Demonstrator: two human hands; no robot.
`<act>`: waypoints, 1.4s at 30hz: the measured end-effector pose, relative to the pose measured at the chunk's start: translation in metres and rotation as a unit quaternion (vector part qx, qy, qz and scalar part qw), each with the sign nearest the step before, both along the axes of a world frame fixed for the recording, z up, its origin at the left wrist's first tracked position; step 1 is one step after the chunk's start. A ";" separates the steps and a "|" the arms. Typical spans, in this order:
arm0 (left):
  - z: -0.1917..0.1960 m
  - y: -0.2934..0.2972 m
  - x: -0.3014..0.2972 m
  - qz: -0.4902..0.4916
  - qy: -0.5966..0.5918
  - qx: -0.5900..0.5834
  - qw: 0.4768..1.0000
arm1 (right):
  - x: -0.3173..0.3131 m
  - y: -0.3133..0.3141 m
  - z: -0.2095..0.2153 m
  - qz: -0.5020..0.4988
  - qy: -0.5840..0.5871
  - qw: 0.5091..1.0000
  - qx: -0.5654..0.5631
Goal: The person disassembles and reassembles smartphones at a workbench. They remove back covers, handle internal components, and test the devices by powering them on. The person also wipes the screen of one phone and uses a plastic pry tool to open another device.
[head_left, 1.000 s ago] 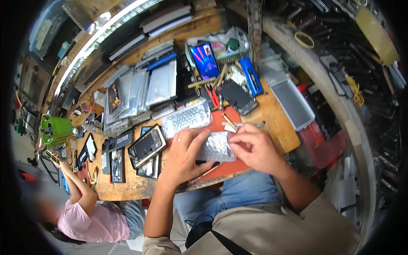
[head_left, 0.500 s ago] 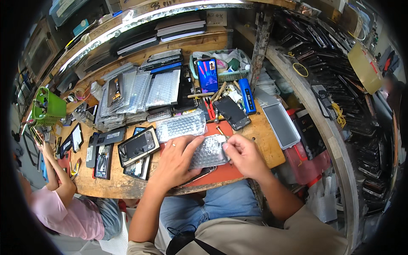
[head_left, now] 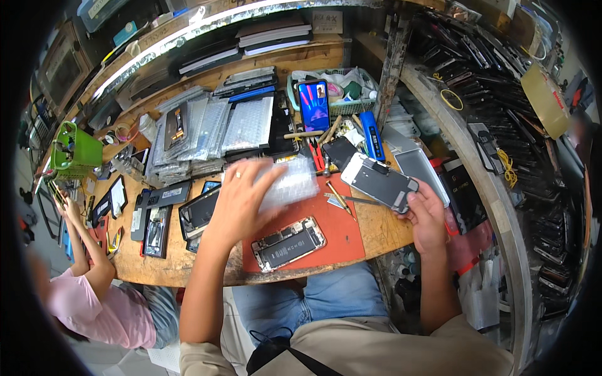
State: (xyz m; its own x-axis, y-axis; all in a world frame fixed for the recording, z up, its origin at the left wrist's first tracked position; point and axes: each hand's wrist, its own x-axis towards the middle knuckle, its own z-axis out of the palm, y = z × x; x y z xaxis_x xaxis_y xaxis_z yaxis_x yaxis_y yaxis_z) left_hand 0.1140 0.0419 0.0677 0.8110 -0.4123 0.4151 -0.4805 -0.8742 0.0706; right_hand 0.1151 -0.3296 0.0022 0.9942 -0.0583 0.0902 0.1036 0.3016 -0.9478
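Observation:
In my right hand [head_left: 427, 216], thumb and fingers grip a phone screen [head_left: 378, 183] by its lower right end, above the mat's right side. Its dark back with a white top edge faces up. My left hand [head_left: 241, 197] is blurred, its thumb and fingers around the left end of a clear bubble-wrap sleeve [head_left: 290, 182], also smeared by motion. Below them an opened phone [head_left: 289, 243] lies on the red mat [head_left: 345, 241], its black battery and inner parts showing. A brass-coloured screwdriver [head_left: 342, 202] lies to the right of the sleeve, beside a thin metal tool.
Bubble-wrapped parts [head_left: 200, 135] are stacked at the back left. A lit phone [head_left: 314, 105] stands against a green basket [head_left: 357, 106]. Red-handled pliers [head_left: 315, 153] and a blue device [head_left: 372, 136] lie behind the mat. At far left sits another person [head_left: 103, 307] in pink.
My right hand has moved right and now holds the bare phone screen. My left hand has lifted left with the bubble-wrap sleeve, uncovering the opened phone on the mat.

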 end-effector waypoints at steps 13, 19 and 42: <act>-0.028 -0.068 -0.058 -0.033 0.312 -0.703 0.638 | -0.019 0.068 0.009 0.178 -0.035 0.983 0.031; -0.020 -0.020 -0.076 0.029 0.207 -0.631 0.747 | -0.025 0.095 0.016 0.397 -0.005 0.917 -0.046; -0.048 -0.031 -0.106 -0.001 -0.185 -0.142 0.972 | -0.028 0.125 0.028 0.345 0.078 0.935 -0.019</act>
State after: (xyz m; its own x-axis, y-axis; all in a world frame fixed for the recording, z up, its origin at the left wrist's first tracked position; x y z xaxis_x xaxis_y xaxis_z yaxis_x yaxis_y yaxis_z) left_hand 0.0078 0.0113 0.0196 0.5833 -0.2401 0.7759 -0.5211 -0.8434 0.1308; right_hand 0.0870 -0.2044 0.0303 0.7948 0.6029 -0.0697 -0.2435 0.2116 -0.9465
